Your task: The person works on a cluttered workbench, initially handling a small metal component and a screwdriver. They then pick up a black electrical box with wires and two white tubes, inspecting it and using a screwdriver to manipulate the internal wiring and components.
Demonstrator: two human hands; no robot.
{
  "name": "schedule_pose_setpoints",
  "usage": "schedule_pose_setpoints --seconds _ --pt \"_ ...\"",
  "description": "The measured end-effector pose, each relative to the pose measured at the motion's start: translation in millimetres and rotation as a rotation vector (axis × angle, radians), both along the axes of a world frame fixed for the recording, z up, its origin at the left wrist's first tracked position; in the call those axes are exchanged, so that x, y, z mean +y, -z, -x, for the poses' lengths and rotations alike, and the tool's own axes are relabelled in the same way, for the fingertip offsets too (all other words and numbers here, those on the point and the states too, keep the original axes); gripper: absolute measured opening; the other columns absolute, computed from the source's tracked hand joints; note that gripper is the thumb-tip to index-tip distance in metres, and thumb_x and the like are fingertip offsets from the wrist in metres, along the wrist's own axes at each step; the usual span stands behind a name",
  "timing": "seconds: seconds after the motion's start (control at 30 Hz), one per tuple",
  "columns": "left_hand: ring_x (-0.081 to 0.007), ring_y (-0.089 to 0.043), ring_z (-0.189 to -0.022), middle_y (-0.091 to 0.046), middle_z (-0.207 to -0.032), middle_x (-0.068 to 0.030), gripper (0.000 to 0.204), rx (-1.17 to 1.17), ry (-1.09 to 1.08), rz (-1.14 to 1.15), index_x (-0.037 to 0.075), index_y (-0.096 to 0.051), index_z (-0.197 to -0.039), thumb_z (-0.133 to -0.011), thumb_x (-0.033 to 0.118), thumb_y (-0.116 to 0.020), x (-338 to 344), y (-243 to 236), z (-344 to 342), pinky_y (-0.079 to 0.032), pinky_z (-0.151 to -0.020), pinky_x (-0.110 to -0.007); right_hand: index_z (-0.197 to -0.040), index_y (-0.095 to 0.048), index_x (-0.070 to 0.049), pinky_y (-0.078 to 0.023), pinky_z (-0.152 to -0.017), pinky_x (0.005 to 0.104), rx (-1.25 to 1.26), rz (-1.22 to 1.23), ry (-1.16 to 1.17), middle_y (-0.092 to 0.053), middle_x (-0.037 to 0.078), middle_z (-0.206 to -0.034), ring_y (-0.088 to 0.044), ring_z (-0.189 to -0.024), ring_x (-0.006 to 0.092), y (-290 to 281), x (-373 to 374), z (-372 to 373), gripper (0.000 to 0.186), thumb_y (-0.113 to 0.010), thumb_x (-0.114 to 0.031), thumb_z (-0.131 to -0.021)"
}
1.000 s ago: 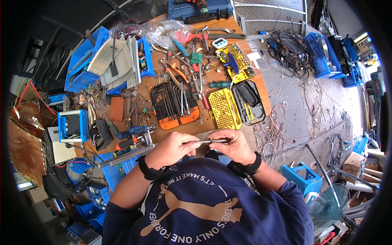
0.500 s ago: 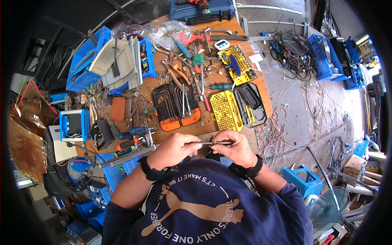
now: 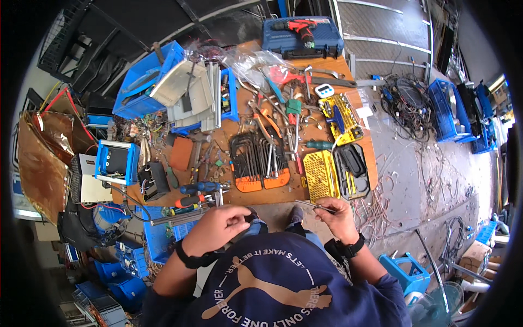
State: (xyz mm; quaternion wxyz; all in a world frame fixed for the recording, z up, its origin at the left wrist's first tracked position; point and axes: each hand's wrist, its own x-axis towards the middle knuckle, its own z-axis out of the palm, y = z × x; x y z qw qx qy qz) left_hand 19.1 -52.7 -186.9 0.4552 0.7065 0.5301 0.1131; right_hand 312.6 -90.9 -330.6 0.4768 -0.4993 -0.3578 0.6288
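Note:
My left hand (image 3: 223,226) is in front of the workbench (image 3: 215,196), holding nothing visible, its fingers loosely bent and apart. To its right, my right hand (image 3: 339,218) grips a slim metal tool (image 3: 311,204), just below an open yellow bit case (image 3: 320,173). Beside that lies a black case (image 3: 351,171). An orange-and-black hex key set (image 3: 259,163) sits near the bench's front edge, with orange-handled pliers (image 3: 267,122) behind it. Screwdrivers (image 3: 199,188) are left of my hands.
Blue bins (image 3: 141,82) with metal panels (image 3: 193,95) occupy the back left. A drill (image 3: 302,30) rests on a blue toolbox (image 3: 272,41) at the back. Cable coils (image 3: 406,106) and bins (image 3: 452,109) are on the right; a fan (image 3: 438,302) is lower right.
My hands have separated and moved lower: the left let go of the metal tool, the right carried it rightward. The whole scene has shifted down and right in view.

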Motion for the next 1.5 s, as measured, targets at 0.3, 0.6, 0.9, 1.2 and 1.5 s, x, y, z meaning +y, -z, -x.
schedule_pose_setpoints --seconds 0.3,0.6,0.9,1.2,1.5 --pt "-0.0127 -0.059 -0.07 -0.064 -0.08 -0.0064 0.025 0.083 -0.155 -0.044 0.001 -0.064 -0.106 -0.082 0.008 -0.07 -33 -46 48 -0.048 -0.065 -0.026 -0.096 -0.064 0.002 -0.05 -0.058 0.0222 -0.001 -0.007 -0.024 -0.064 0.003 -0.074 -0.062 -0.064 0.0098 -4 4 11 0.014 -0.068 0.004 -0.082" --pt "-0.0122 -0.059 -0.071 -0.066 -0.081 -0.0063 0.025 0.088 -0.236 -0.031 0.001 -0.064 -0.107 -0.082 0.006 -0.069 -50 -61 68 -0.049 -0.067 -0.027 -0.099 -0.057 0.002 -0.05 -0.067 0.0248 -0.107 0.051 -0.13 -0.062 0.006 -0.086 -0.06 -0.077 0.0119 13 0 14 0.021 -0.064 0.01 -0.08" --pt "-0.013 -0.06 -0.072 -0.066 -0.081 -0.0063 0.025 0.127 -0.255 -0.039 0.001 -0.065 -0.106 -0.081 0.005 -0.069 -41 -58 65 -0.049 -0.067 -0.027 -0.103 -0.059 0.004 -0.052 -0.069 0.0262 -0.178 0.066 -0.143 -0.065 0.008 -0.089 -0.063 -0.077 0.0144 28 -4 4 0.022 -0.063 0.005 -0.081" --pt "-0.0105 -0.061 -0.076 -0.066 -0.083 -0.0055 0.025 0.081 -0.354 -0.086 -0.002 -0.066 -0.1 -0.075 -0.004 -0.067 -37 -70 73 -0.047 -0.069 -0.024 -0.098 -0.063 0.002 -0.051 -0.065 0.0281 -0.261 0.05 -0.201 -0.066 0.009 -0.083 -0.063 -0.073 0.0149 23 0 1 0.016 -0.063 0.002 -0.082" --pt "-0.0124 -0.057 -0.077 -0.062 -0.09 -0.0062 0.019 0.124 -0.597 -0.333 -0.001 -0.063 -0.1 -0.081 -0.003 -0.064 -36 -64 102 -0.046 -0.07 -0.025 -0.098 -0.064 0.001 -0.052 -0.07 0.0325 -0.395 -0.031 -0.202 -0.068 0.015 -0.086 -0.067 -0.076 0.0238 37 4 -1 0.02 -0.065 -0.002 -0.079"
